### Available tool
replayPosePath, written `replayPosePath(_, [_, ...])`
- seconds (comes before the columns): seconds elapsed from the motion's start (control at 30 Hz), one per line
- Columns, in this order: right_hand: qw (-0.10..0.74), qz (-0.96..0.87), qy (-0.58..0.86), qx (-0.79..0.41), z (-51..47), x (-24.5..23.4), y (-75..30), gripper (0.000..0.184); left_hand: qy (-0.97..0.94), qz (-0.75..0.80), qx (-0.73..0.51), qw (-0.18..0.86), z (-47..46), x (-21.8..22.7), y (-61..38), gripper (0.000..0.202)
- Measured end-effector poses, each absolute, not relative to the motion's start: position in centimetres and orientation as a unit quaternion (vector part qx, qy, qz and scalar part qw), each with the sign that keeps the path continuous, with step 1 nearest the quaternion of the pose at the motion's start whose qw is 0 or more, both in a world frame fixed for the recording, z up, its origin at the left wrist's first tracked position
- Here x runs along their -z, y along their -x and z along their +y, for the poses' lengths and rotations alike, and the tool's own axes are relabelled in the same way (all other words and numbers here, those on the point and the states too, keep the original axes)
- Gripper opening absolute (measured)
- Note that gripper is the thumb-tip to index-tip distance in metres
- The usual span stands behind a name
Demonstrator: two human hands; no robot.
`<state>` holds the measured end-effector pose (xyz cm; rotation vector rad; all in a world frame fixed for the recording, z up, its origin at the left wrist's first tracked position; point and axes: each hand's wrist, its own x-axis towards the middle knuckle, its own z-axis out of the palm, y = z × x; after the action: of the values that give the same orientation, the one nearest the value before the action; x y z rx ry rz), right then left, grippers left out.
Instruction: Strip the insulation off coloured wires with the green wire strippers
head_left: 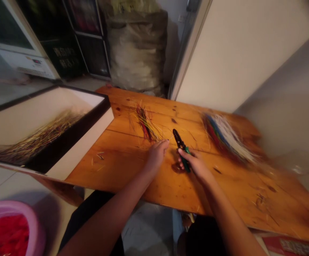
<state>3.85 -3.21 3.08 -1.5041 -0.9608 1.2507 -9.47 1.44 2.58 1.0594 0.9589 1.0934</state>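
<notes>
The person's right hand (194,164) is curled closed around the lower grips of a pair of green-handled pliers (183,151), whose black metal head points up and away across the table. The left hand (156,157) sits just beside the pliers' head, its fingers drawn together and reaching toward the tip. A fine pale strand (171,137) shows near those fingertips, but the view is too small to tell whether the left hand has hold of it. Both hands rest low over a worn wooden table (122,169) scattered with short wire clippings. Just beyond the left hand, and almost touching its fingertips with a few stray ends, lies a small loose bunch of thin red, yellow and dark wires (145,124). A much larger bunch of thin wires (226,137), white, blue, green and red, lies farther to the right, well apart from the right hand and blurred at its far end. Left of the table, a black-framed tray with white walls (77,156) holds a long drift of fine wire strands (39,135), and it overlaps the table's near-left edge. A pink basin (14,224) with red contents sits on the floor at lower left, and a large woven sack (137,49) stands on the floor beyond the table.
</notes>
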Motion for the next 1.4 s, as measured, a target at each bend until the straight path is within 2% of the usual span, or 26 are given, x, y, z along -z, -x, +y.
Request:
replayPosePath(0.43, [0.484,-0.388,0.601,-0.504,-1.2,-0.9,-2.8,0.045,-0.42,0.467,-0.457,0.629,1.9,-2.7,10.5,0.026])
replayPosePath(0.67, [0.571,-0.282,0.632,-0.441,-0.8,-2.7,-7.0,0.051,-0.422,0.465,-0.473,0.617,1.8,-3.5,11.3,0.035])
replayPosePath(0.93, [0.475,-0.452,0.603,-0.454,-3.5,-2.0,-3.4,0.041,-0.482,0.427,-0.456,0.615,1.5,-4.0,10.7,0.022])
replayPosePath(1.1, [0.456,-0.456,0.576,-0.502,-4.0,-2.2,-2.6,0.039,-0.487,0.391,-0.453,0.637,1.4,-4.4,10.6,0.023])
replayPosePath(1.4, [0.41,-0.498,0.571,-0.508,-4.3,-3.0,-3.6,0.039,-0.514,0.395,-0.437,0.624,1.9,-4.5,11.2,0.021])
